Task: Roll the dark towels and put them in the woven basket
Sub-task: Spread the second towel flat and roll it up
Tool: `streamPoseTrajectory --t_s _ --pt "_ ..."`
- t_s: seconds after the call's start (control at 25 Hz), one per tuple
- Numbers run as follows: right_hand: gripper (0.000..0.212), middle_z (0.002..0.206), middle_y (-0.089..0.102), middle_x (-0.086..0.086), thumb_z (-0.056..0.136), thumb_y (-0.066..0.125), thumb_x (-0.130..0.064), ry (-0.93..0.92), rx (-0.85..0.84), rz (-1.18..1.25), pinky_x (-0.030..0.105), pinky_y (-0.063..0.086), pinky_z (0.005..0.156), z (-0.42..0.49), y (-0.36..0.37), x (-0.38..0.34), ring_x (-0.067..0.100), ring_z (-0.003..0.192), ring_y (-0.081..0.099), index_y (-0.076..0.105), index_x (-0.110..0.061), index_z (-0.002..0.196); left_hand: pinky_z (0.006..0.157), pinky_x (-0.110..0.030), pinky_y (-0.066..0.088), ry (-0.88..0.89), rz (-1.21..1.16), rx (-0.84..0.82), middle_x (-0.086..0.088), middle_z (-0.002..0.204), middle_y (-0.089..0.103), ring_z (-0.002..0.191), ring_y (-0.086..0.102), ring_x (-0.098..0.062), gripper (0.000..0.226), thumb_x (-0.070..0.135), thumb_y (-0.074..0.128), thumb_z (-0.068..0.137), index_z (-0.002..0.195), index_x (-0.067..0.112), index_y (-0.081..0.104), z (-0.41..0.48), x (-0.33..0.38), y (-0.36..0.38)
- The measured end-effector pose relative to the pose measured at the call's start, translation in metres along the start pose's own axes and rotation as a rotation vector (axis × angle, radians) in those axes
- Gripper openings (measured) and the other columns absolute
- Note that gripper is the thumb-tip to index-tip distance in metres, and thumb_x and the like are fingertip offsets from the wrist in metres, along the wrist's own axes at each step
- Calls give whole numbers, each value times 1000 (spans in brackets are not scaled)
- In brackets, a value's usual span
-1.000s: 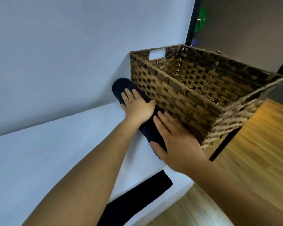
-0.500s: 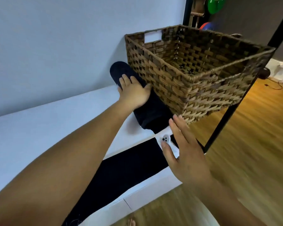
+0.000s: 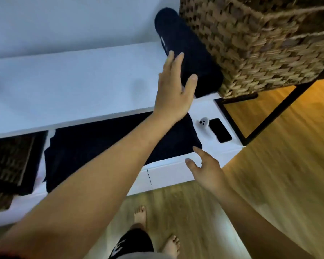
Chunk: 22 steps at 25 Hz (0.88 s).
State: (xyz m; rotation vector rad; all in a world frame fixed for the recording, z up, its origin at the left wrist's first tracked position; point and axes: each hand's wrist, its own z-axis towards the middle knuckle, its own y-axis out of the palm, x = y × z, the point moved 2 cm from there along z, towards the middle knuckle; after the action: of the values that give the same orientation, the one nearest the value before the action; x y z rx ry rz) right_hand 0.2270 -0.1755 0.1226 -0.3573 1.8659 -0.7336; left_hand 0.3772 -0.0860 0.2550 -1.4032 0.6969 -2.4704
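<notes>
The rolled dark towel (image 3: 193, 58) lies on the white bench (image 3: 73, 81), along the left side of the woven basket (image 3: 251, 43) and touching it. It is not in the basket. Its near end comes close to the near edge of the bench.

The left hand (image 3: 174, 92) is over this roll with straight fingers. Its grip is apart and closes on nothing, and I cannot tell if the palm really presses the cloth. I think this is the first risk. A flat hand can only push, so the roll may loosen, or it may slide off the near edge to the lower shelf (image 3: 176, 172).

The right hand (image 3: 206, 171) is also empty, with its fingers spread. It hovers at the near right corner of the flat dark towel (image 3: 94, 146) that lies on the lower shelf.

A phone (image 3: 220, 130) and a small white device (image 3: 203, 123) stand just to the right of that towel. If the corner is pulled quickly or sideways, the cloth or the hand may catch them. They could then go over the edge to the wooden floor (image 3: 279, 165).

Also, with attention divided between two towels, neither hand has a firm hold.
</notes>
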Motion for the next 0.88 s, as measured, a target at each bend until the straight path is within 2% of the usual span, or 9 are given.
streamPoseTrajectory --t_s 0.08,0.12,0.24,0.36,0.44,0.56,0.68,0.8,0.88 --pt "57 147 49 0 94 61 -34 87 -85 -7 25 35 107 7 25 17 19 133 48 43 -19 147 110 -36 35 16 -36 46 -7 140 47 131 44 -22 39 18 52 93 131 8 51 -108 -39 -6" --pt "56 143 54 1 93 64 -32 114 -110 -22 25 36 105 11 35 25 19 129 52 46 -19 144 105 -35 40 -68 -5 -35 -1 133 51 125 49 -18 32 15 54 90 122 11 57 -168 -63 -4" --pt "51 134 61 2 89 68 -28 157 -237 -76 25 41 100 33 66 44 19 119 59 54 -18 137 94 -20 45 -585 12 -292 9 116 61 111 59 -11 22 14 60 89 110 20 63 -301 -140 3" --pt "45 129 65 2 88 69 -26 244 -321 -19 27 48 93 54 96 53 16 111 62 59 -18 131 84 -25 47 -1166 -176 -49 9 84 71 86 66 -12 6 14 68 84 85 19 69 -356 -199 -17" --pt "41 126 66 1 88 69 -23 258 -316 -35 26 50 88 66 116 61 15 108 63 62 -16 127 79 -33 47 -1350 -309 204 4 67 70 70 64 -15 15 5 67 82 73 17 68 -359 -231 -41" --pt "37 122 67 -1 87 68 -23 277 -280 -54 24 48 82 95 135 70 15 97 63 64 -17 124 72 -31 52 -1415 -462 421 -9 74 67 71 63 -24 20 -1 55 92 77 9 64 -337 -274 -76" --pt "45 122 65 5 85 70 -24 387 -205 46 40 54 93 130 151 74 23 103 65 60 -17 129 68 -26 54 -1392 -720 617 -9 78 68 73 66 -23 26 1 37 99 89 2 61 -305 -325 -103" --pt "36 127 60 11 95 60 -13 573 -185 405 42 52 91 150 164 68 26 113 61 55 -6 131 87 -23 54 -1434 -689 730 -13 121 65 112 64 -23 31 10 43 101 128 1 55 -274 -372 -123" --pt "36 135 53 12 103 42 -16 697 -207 637 40 48 98 157 170 66 26 124 54 49 -8 138 96 -30 52 -1463 -689 820 -15 122 63 113 63 -24 34 10 54 97 130 0 53 -254 -382 -133"
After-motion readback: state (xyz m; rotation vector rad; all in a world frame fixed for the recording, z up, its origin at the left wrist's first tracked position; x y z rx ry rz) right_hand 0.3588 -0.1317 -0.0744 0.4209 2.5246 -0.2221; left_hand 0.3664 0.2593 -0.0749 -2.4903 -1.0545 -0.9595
